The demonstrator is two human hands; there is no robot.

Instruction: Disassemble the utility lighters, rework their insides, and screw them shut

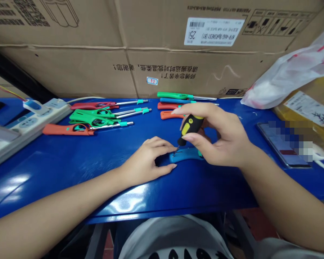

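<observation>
A blue gas lighter point(186, 155) lies on its side on the blue table, its green-trimmed end partly covered by my right hand. My left hand point(148, 162) rests on the table at the lighter's left end, thumb and fingers on either side of it, steadying it. My right hand point(221, 135) grips a short black-and-yellow screwdriver point(190, 126), tilted, between thumb and fingers. The screwdriver's thin shaft points down to the left end of the lighter's handle; whether the tip sits in a screw is too small to tell.
Several lighters lie at the back left, including a green one point(94, 118) and an orange one point(67, 129). More, with a green one point(175, 95), lie behind my right hand. A power strip point(27, 124) is left, a phone point(280, 147) right, a cardboard box point(97, 68) behind.
</observation>
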